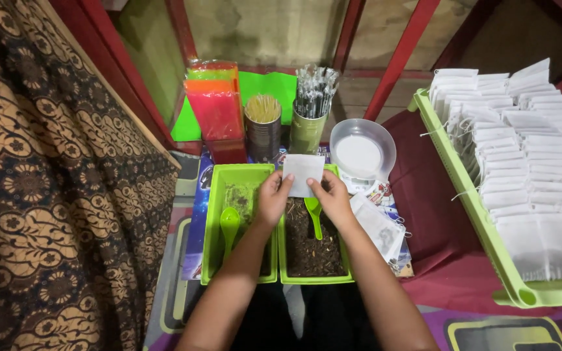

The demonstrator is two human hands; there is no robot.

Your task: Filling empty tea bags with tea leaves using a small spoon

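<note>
Both my hands hold one small white paper bag [303, 174] up over two green trays. My left hand [274, 198] pinches its lower left edge, and my right hand [332, 199] pinches its lower right edge. Below, the left green tray [211, 221] holds greenish dried bits and a green spoon [229, 224]. The right green tray [313, 278] holds dark dried material with a second green spoon [314, 214] standing in it.
A stack of empty white bags [380, 226] lies right of the trays. A clear bowl [362, 153] sits on a small scale behind. Two tins hold sticks [263, 109] and wrapped straws [314, 91]. A large green tray [482, 221] at right is full of filled white bags.
</note>
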